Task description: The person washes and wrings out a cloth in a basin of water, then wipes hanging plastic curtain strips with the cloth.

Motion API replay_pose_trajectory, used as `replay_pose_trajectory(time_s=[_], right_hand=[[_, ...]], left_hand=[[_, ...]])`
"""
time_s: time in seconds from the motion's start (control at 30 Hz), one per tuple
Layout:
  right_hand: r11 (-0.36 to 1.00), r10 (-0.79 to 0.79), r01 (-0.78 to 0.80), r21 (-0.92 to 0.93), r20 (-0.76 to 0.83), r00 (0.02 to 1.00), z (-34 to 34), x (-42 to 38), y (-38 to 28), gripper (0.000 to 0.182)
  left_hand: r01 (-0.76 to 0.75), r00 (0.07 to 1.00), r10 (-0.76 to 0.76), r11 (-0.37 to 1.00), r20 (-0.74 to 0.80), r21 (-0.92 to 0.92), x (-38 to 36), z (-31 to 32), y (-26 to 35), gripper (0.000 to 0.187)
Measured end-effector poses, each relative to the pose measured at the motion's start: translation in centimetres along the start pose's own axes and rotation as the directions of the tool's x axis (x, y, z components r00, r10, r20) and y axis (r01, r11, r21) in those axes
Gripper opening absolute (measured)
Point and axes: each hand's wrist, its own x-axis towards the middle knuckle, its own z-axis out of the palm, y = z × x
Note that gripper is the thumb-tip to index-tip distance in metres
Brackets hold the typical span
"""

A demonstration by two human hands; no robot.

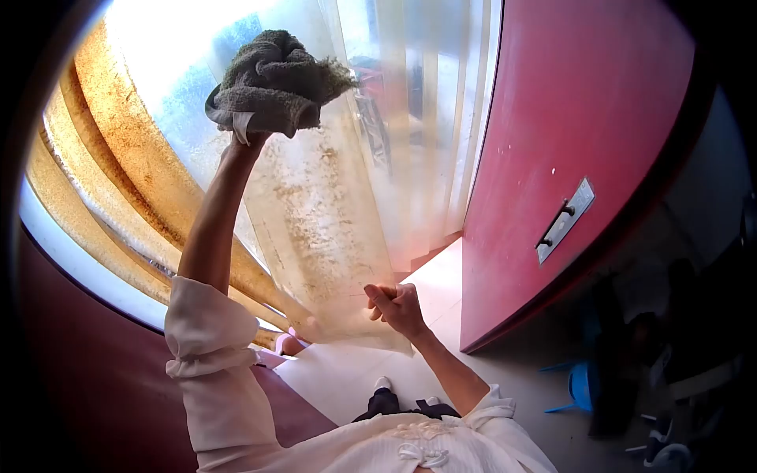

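Observation:
My left hand point(248, 139) is raised high and mostly hidden by a bunched, dark grey towel point(272, 83), which it presses against a clear plastic door-curtain strip point(307, 205). Brownish stains mark this strip over much of its length. Lower down, my right hand point(398, 307) is closed at the strip's right edge, thumb on top, and seems to grip it. Its fingertips are partly hidden.
Yellowed curtain strips point(126, 102) bunch at the left; clearer strips point(426, 102) hang further right. A red door point(568, 118) with a metal handle plate point(565, 221) stands at the right. A blue stool point(581, 386) is on the floor point(505, 378).

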Motion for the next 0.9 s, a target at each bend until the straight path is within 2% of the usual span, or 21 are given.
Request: replay_pose_trajectory(time_s=[0.07,0.1,0.13,0.17,0.2,0.23,0.27,0.3,0.33,0.37,0.43,0.47,0.5,0.6,0.63,0.67,0.7,0.73,0.77,0.83,0.9], right_hand=[[0.999,0.018,-0.018,0.050,0.009,1.000,0.2,0.2,-0.1,0.042],[0.997,0.023,-0.019,0.081,-0.053,0.998,0.3,0.5,0.1,0.042],[0.996,0.016,-0.008,0.089,-0.082,0.996,0.0,1.1,-0.1,0.042],[0.995,0.013,-0.001,0.101,-0.109,0.994,-0.6,1.5,-0.3,0.042],[0.997,0.053,-0.043,0.070,-0.142,0.988,-1.1,1.9,0.5,0.041],[0.997,0.037,-0.027,0.073,-0.145,0.989,-1.5,1.9,0.7,0.043],[1.000,-0.023,0.022,-0.009,-0.153,0.988,-1.7,1.8,1.7,0.043],[0.993,-0.081,0.065,-0.101,-0.154,0.985,-1.8,1.5,2.7,0.044],[0.978,-0.168,0.148,-0.144,-0.137,0.976,-1.6,1.1,2.5,0.044],[0.983,-0.143,0.133,-0.123,-0.083,0.986,-1.4,0.7,2.5,0.043],[0.998,-0.050,0.048,-0.042,-0.058,0.997,-0.4,0.0,2.2,0.044],[0.998,-0.049,0.047,-0.043,-0.043,0.998,-0.2,-0.3,1.7,0.044],[1.000,-0.004,0.005,-0.016,0.029,1.000,-0.5,-0.5,1.0,0.045],[0.994,0.071,-0.084,0.074,0.164,0.984,-1.6,-0.3,0.7,0.045],[0.991,0.077,-0.097,0.096,0.195,0.978,-2.3,-0.1,0.7,0.044],[0.986,0.077,-0.107,0.124,0.225,0.971,-2.9,0.1,1.1,0.045],[0.987,0.080,-0.108,0.118,0.219,0.972,-3.1,0.2,1.1,0.045],[0.990,0.071,-0.097,0.104,0.227,0.971,-3.4,0.3,1.0,0.045],[0.992,0.061,-0.084,0.091,0.233,0.971,-3.8,0.3,0.9,0.045],[0.995,0.057,-0.070,0.068,0.171,0.984,-4.0,0.8,1.1,0.045],[1.000,0.003,-0.003,0.011,-0.012,1.000,-4.5,1.6,1.4,0.045]], left_hand=[[-0.010,1.000,0.010,1.000,0.023,-0.008,-1.8,2.6,0.9,0.011],[-0.008,0.999,0.011,0.998,0.050,-0.060,-4.1,3.9,2.0,0.010],[0.075,0.984,-0.043,0.981,0.174,-0.179,-7.0,6.1,2.4,0.016],[0.032,0.991,0.020,0.925,0.133,-0.379,-9.9,6.3,5.4,0.019],[-0.058,0.984,0.101,0.961,0.147,-0.271,-15.9,8.5,4.2,0.023],[-0.008,0.913,0.111,0.967,0.393,-0.254,-20.7,8.9,4.6,0.035],[0.026,0.782,0.114,0.976,0.612,-0.215,-25.4,9.3,4.9,0.047],[0.127,0.811,0.100,0.931,0.576,-0.341,-28.7,8.3,5.5,0.044],[0.256,0.790,0.050,0.879,0.612,-0.402,-30.3,7.3,5.9,0.044],[0.406,0.751,-0.017,0.801,0.660,-0.441,-29.8,6.2,5.7,0.043],[0.678,0.676,-0.194,0.540,0.711,-0.498,-26.8,3.5,4.6,0.043],[0.738,0.666,-0.271,0.374,0.695,-0.562,-24.1,1.9,3.5,0.044],[0.735,0.674,-0.325,0.206,0.663,-0.646,-20.8,0.0,2.3,0.044],[0.427,0.825,-0.332,-0.162,0.456,-0.890,-10.1,-6.3,-2.1,0.047],[0.357,0.877,-0.248,-0.235,0.411,-0.904,-6.8,-8.3,-4.1,0.048],[0.366,0.910,-0.100,-0.258,0.402,-0.894,-4.1,-9.9,-6.6,0.050],[-0.012,0.640,-0.741,-0.275,0.204,-0.961,-1.1,-10.4,-0.1,0.048],[0.156,0.799,-0.468,-0.443,0.376,-0.883,-0.5,-10.3,-3.9,0.050],[0.241,0.831,-0.362,-0.450,0.422,-0.860,-0.7,-9.5,-4.0,0.050],[0.352,0.822,-0.313,-0.376,0.475,-0.857,-4.1,-5.3,0.0,0.048],[0.508,0.767,-0.275,-0.294,0.581,-0.810,-10.2,-0.5,4.2,0.046]])
